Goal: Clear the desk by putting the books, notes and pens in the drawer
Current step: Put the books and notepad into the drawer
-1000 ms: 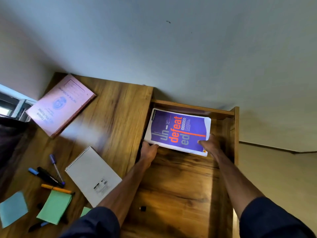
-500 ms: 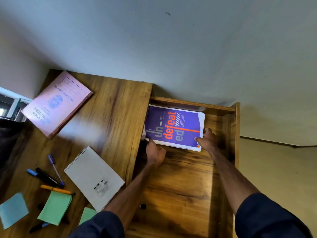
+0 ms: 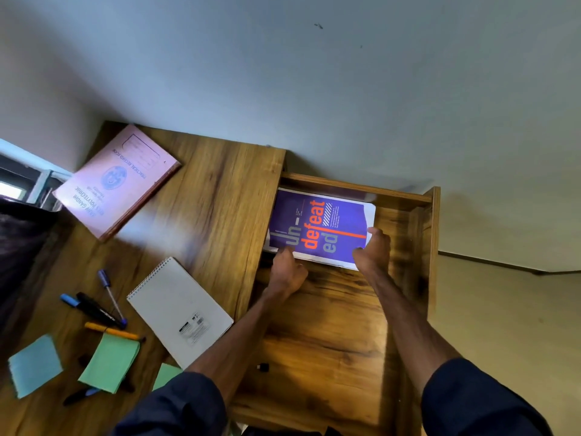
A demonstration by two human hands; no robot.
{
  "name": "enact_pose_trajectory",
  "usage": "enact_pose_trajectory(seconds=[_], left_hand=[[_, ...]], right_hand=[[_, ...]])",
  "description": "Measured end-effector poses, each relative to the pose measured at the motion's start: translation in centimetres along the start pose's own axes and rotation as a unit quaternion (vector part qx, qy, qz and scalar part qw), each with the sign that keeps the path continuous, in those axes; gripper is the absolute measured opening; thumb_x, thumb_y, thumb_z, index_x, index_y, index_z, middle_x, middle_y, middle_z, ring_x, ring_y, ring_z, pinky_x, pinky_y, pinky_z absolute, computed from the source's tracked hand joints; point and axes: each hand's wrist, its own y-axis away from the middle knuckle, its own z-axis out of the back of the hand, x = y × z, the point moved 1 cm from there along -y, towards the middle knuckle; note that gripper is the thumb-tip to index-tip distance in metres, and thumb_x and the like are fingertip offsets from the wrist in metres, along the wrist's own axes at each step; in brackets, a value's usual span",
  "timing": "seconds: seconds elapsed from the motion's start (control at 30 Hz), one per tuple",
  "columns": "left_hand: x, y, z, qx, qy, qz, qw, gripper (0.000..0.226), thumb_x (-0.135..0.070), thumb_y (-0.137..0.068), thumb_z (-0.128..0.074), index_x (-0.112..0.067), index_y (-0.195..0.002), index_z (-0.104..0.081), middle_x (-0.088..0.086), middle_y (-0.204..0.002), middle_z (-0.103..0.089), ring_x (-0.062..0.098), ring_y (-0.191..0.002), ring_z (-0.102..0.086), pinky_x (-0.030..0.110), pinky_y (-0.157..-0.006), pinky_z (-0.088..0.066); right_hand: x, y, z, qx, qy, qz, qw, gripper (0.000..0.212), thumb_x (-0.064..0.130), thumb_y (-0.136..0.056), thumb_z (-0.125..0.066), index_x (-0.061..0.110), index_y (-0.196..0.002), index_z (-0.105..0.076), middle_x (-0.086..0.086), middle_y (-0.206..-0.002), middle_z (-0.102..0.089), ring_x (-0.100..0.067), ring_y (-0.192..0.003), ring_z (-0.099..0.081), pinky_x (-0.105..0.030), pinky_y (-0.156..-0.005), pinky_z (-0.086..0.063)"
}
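The purple book (image 3: 320, 228) reads "Un-defeated", split over three lines. At ten o'clock from it, the pink book (image 3: 116, 180) bears "PRACTICAL RECORD BOOK" and, probably, "GANDHI POLYTECHNIC". At eight o'clock, the white notebook (image 3: 179, 309) carries an unreadable label.

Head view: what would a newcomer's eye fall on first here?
The purple book with orange letters stands out first: it sits at the far end of the open drawer, held at its near edge by the left hand and the right hand. On the desk to the left lie a pink record book, a white spiral notepad and pens.
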Motion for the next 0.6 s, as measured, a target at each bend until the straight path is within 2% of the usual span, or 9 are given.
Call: enact_pose_trajectory(seconds=[0.07, 0.13, 0.2, 0.27, 0.37, 0.5, 0.6], left_hand=[[-0.1, 0.9, 1.4, -0.021, -0.001, -0.036, 0.999, 0.038, -0.007, -0.087, -0.062, -0.012, -0.124, -0.06, 0.001, -0.119, -0.067, 0.018, -0.11, -0.064, 0.019, -0.085, -0.048], [0.1, 2.3, 3.4, -0.053, 0.012, -0.067, 0.996, 0.034, -0.01, -0.093, -0.059, -0.015, -0.127, -0.058, -0.006, -0.119, -0.063, 0.009, -0.106, -0.063, 0.017, -0.081, -0.051], [1.1, 3.5, 5.6, -0.088, 0.047, -0.085, 0.991, 0.03, -0.014, -0.096, -0.058, -0.019, -0.126, -0.057, -0.007, -0.121, -0.062, 0.005, -0.105, -0.062, 0.023, -0.084, -0.057], [2.3, 4.6, 8.1, -0.136, 0.061, -0.092, 0.985, 0.027, -0.014, -0.097, -0.059, -0.021, -0.123, -0.057, -0.009, -0.117, -0.063, 0.004, -0.102, -0.063, 0.025, -0.084, -0.059], [5.0, 5.3, 11.6, -0.227, 0.045, -0.094, 0.968, 0.026, -0.007, -0.094, -0.061, -0.018, -0.117, -0.062, -0.007, -0.111, -0.067, 0.006, -0.097, -0.066, 0.028, -0.081, -0.061], [9.0, 5.9, 16.4, -0.29, 0.029, -0.042, 0.956, 0.026, -0.006, -0.091, -0.061, -0.015, -0.115, -0.065, 0.001, -0.11, -0.071, 0.015, -0.096, -0.068, 0.036, -0.082, -0.061], [11.5, 5.8, 19.9, -0.328, 0.02, -0.006, 0.944, 0.026, -0.004, -0.089, -0.06, -0.01, -0.114, -0.067, 0.006, -0.109, -0.072, 0.021, -0.096, -0.069, 0.029, -0.083, -0.054]], right_hand=[[2.0, 1.4, -0.7, -0.035, -0.016, 0.054, 0.998, 0.057, -0.001, -0.078, -0.076, 0.012, -0.129, -0.054, -0.012, -0.131, -0.052, -0.027, -0.121, -0.056, -0.036, -0.083, -0.058], [4.4, 2.8, -1.7, -0.058, -0.023, 0.119, 0.991, 0.046, -0.004, -0.079, -0.072, 0.012, -0.121, -0.059, -0.01, -0.126, -0.056, -0.025, -0.116, -0.057, -0.028, -0.083, -0.052], [7.2, 4.2, -2.7, -0.069, -0.039, 0.173, 0.982, 0.038, -0.005, -0.082, -0.068, 0.012, -0.115, -0.062, -0.008, -0.119, -0.059, -0.023, -0.111, -0.059, -0.023, -0.081, -0.046], [9.7, 5.6, -3.9, -0.068, -0.059, 0.222, 0.971, 0.033, -0.005, -0.082, -0.064, 0.012, -0.111, -0.064, -0.007, -0.114, -0.059, -0.022, -0.105, -0.06, -0.026, -0.081, -0.05], [12.8, 7.1, -6.4, -0.055, -0.072, 0.254, 0.963, 0.032, -0.005, -0.081, -0.061, 0.012, -0.107, -0.065, -0.006, -0.109, -0.059, -0.022, -0.098, -0.059, -0.03, -0.079, -0.052], [15.9, 9.2, -10.1, -0.044, -0.058, 0.277, 0.958, 0.033, -0.005, -0.078, -0.063, 0.016, -0.102, -0.065, -0.004, -0.106, -0.058, -0.021, -0.099, -0.059, -0.036, -0.083, -0.053], [18.3, 10.8, -12.6, -0.025, -0.043, 0.297, 0.953, 0.033, -0.005, -0.078, -0.06, 0.017, -0.103, -0.064, -0.003, -0.107, -0.057, -0.019, -0.1, -0.058, -0.027, -0.082, -0.047]])
